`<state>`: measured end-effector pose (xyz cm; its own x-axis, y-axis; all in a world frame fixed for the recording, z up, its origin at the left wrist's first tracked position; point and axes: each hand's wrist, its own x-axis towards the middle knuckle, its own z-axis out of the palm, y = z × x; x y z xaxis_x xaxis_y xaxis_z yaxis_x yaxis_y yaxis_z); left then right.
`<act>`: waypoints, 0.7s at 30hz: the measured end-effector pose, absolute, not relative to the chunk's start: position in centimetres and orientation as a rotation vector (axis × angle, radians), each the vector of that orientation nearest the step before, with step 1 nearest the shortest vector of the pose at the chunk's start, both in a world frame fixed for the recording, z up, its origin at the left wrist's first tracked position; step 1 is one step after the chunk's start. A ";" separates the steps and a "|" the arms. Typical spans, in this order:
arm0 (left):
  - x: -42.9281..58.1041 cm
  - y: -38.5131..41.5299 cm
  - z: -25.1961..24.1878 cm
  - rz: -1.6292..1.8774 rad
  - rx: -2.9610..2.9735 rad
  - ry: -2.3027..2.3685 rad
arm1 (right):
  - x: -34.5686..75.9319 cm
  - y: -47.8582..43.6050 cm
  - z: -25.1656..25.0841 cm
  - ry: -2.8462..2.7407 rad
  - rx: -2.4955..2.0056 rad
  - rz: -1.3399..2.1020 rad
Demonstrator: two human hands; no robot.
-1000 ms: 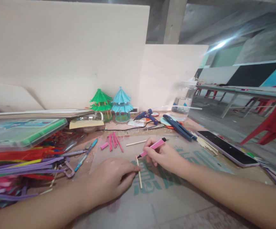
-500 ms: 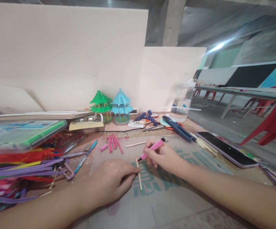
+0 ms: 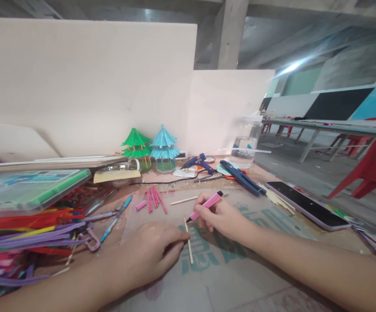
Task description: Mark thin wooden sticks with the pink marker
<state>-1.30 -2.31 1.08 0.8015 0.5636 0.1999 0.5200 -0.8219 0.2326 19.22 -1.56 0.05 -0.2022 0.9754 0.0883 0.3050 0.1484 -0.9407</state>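
My right hand (image 3: 222, 216) is closed around a pink marker (image 3: 205, 207), its dark tip touching or just beside the upper end of a thin wooden stick (image 3: 189, 251). That stick lies on a translucent plastic sheet (image 3: 171, 286) with green printing. My left hand (image 3: 153, 249) is closed, with its fingertips on the stick's middle. Beyond the hands are several pink-coloured sticks (image 3: 156, 199), a pink marker cap (image 3: 141, 205) and another plain stick (image 3: 184, 200).
Two small tiered pavilions, one green (image 3: 136, 145) and one blue (image 3: 164, 149), stand at the back. Nearby are a blue glue gun (image 3: 199, 161), blue-handled cutters (image 3: 242, 177), a water bottle (image 3: 246, 143) and a phone (image 3: 306, 206). Pipe cleaners (image 3: 31, 236) crowd the left.
The marker tip has moved slightly left, closer to the stick's upper end. Both hands otherwise hold nearly the same pose. The whole view has shifted a little.
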 end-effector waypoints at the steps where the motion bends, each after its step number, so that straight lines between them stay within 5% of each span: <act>1: -1.3 -2.3 1.1 0.387 2.818 0.858 | 19.2 -1.6 0.1 -1.643 -1.257 1.084; 21: -1.1 -3.0 2.0 0.400 2.775 1.062 | 19.2 -1.7 0.0 -1.661 -1.252 1.118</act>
